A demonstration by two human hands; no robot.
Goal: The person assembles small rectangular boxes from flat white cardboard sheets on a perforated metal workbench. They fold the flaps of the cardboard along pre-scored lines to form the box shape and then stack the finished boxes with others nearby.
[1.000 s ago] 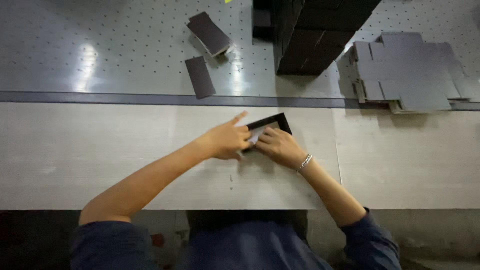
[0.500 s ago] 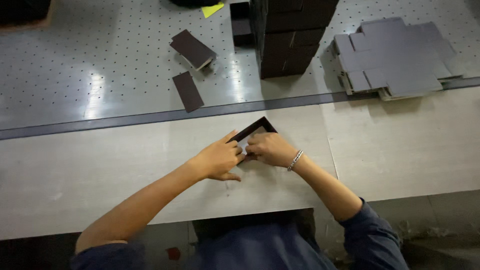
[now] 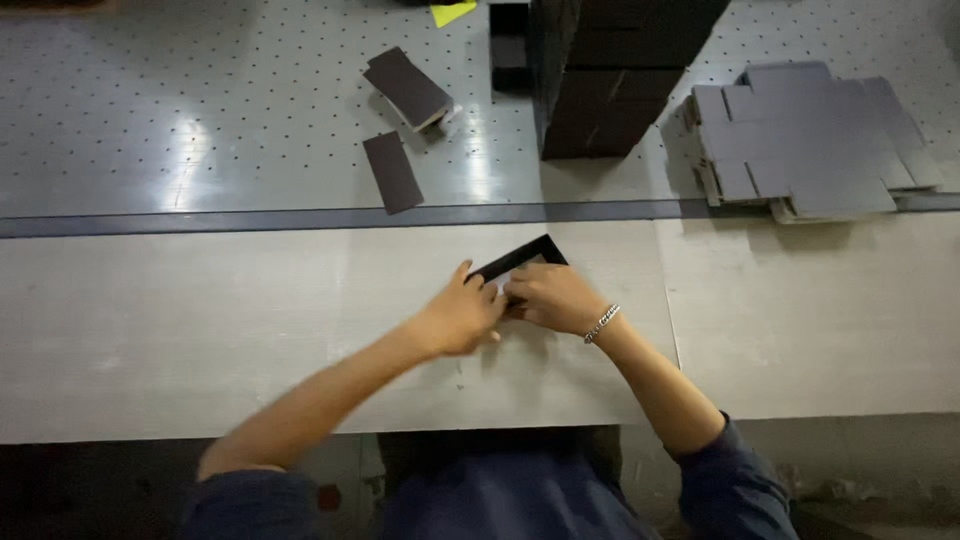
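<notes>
A small black shallow box (image 3: 520, 258) lies on the pale wooden bench top (image 3: 200, 330), mostly covered by both hands so only its far rim and corner show. My left hand (image 3: 462, 315) presses on its left side with fingers curled. My right hand (image 3: 552, 297), with a chain bracelet at the wrist, rests on its right side, fingers closed over it. What lies inside the box is hidden.
Beyond the bench is a grey perforated table (image 3: 200, 130). On it sit a flat dark card (image 3: 392, 172), a small stack of dark cards (image 3: 407, 88), a tall stack of black boxes (image 3: 610, 75), a yellow paper scrap (image 3: 452, 12) and a pile of flat grey box blanks (image 3: 810, 140).
Both hands stayed on the black box and closed over more of it. The head camera tilted, so the scene shifted slightly in view.
</notes>
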